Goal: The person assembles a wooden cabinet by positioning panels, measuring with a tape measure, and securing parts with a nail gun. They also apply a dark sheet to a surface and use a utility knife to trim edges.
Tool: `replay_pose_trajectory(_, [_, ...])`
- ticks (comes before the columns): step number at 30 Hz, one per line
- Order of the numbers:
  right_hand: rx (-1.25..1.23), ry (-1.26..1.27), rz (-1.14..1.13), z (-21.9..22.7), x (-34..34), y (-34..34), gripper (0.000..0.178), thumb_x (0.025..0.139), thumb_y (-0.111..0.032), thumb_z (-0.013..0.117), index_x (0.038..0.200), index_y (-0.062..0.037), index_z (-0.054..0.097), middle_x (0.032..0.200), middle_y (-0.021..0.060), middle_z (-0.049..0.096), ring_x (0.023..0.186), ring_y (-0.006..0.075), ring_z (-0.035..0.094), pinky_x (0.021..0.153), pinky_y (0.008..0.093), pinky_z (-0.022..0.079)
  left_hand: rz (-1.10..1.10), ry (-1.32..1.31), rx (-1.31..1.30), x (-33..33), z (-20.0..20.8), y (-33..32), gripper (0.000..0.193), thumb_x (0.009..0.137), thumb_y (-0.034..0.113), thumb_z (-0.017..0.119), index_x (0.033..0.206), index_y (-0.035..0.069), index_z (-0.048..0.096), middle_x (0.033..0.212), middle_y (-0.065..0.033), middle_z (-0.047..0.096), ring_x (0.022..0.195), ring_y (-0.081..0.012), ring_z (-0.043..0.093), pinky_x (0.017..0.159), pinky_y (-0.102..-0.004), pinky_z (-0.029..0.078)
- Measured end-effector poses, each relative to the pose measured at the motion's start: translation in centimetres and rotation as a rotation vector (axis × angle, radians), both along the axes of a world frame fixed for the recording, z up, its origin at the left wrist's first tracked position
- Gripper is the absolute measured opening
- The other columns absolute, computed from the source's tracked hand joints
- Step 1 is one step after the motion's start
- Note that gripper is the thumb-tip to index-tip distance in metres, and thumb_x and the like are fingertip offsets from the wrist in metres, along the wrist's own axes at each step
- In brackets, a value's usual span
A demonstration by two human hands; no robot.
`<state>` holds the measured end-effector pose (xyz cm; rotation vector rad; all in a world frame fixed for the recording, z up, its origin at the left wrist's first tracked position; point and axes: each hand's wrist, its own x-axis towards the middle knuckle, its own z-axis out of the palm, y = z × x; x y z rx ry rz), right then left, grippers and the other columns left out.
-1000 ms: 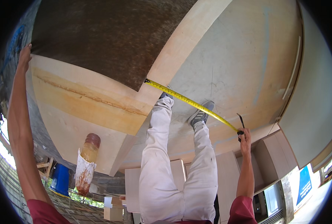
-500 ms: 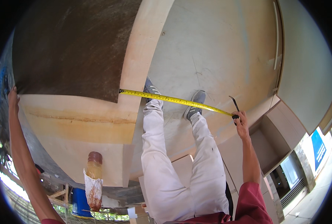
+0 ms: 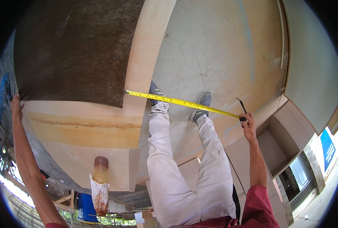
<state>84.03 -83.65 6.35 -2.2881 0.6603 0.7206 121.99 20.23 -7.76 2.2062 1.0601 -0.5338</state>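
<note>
A dark brown sheet [image 3: 74, 53] covers part of a pale wooden board [image 3: 138, 60] at the upper left. My left hand [image 3: 16, 104] is closed on its near left corner, where small creases run toward my fingers. On the right, my right hand [image 3: 248, 123] grips a tape measure whose case is mostly hidden in my fingers. From it the yellow blade [image 3: 184, 102] stretches leftward over my shoes, its hooked end at the sheet's right edge. A thin black curved tool [image 3: 241, 105] sticks up out of the same hand.
A bottle [image 3: 100, 174] with brown contents and a stained white wrapping stands on the board's near part. My shoes [image 3: 202, 104] rest on a large scuffed panel [image 3: 214, 45]. Open cabinet boxes [image 3: 277, 146] lie at the right, a blue container [image 3: 87, 207] at the lower left.
The whole view has shifted slightly, so things appear a little further right. Both hands keep their hold, and the tape's end stays at the sheet's edge.
</note>
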Motion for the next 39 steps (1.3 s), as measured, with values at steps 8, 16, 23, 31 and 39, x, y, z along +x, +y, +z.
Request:
replay_pose_trajectory(8, [-0.028,0.008,-0.042,1.0,-0.3,0.4,0.023,0.074,-0.002,0.049,0.094,-0.0001,0.060,0.091,0.0095,0.045,0.085,0.0206,0.047,0.075,0.0292,0.041,-0.001,-0.004,0.062,0.0,1.4,-6.3,0.045,0.097,0.030,0.041,0.139,0.014,0.043,0.138,-0.0077,0.046,0.128,-0.0224,0.041,0.102,-0.0453,0.033])
replay_pose_trajectory(16, [-0.018,-0.038,-0.017,1.0,0.0,0.2,0.024,0.074,0.001,0.049,0.096,-0.0013,0.060,0.094,0.0090,0.045,0.086,0.0195,0.047,0.075,0.0279,0.041,-0.024,0.002,0.036,0.0,1.0,-4.3,0.049,0.096,0.036,0.043,0.140,0.016,0.042,0.143,-0.0114,0.040,0.135,-0.0261,0.033,0.103,-0.0500,0.030])
replay_pose_trajectory(23, [-0.040,0.011,-0.020,1.5,0.1,0.4,0.025,0.074,0.002,0.050,0.096,-0.0016,0.060,0.094,0.0091,0.046,0.085,0.0196,0.047,0.074,0.0285,0.042,-0.031,0.033,0.105,0.1,1.6,-5.9,0.047,0.096,0.034,0.040,0.139,0.015,0.044,0.142,-0.0102,0.041,0.133,-0.0274,0.035,0.103,-0.0514,0.030])
replay_pose_trajectory(31, [-0.019,-0.002,-0.045,1.3,0.0,0.4,0.024,0.074,0.000,0.050,0.095,-0.0019,0.061,0.094,0.0093,0.046,0.085,0.0196,0.048,0.074,0.0288,0.042,-0.052,0.045,0.099,0.1,2.0,-6.6,0.047,0.096,0.034,0.040,0.139,0.016,0.043,0.143,-0.0128,0.040,0.134,-0.0304,0.033,0.104,-0.0560,0.027])
replay_pose_trajectory(39, [-0.013,-0.020,-0.061,1.3,-0.3,0.5,0.024,0.075,0.000,0.050,0.096,-0.0020,0.061,0.094,0.0088,0.046,0.084,0.0183,0.048,0.072,0.0280,0.042,-0.047,0.058,0.081,-0.1,1.7,-6.1,0.048,0.096,0.035,0.040,0.140,0.017,0.042,0.143,-0.0123,0.040,0.135,-0.0295,0.032,0.103,-0.0558,0.027])
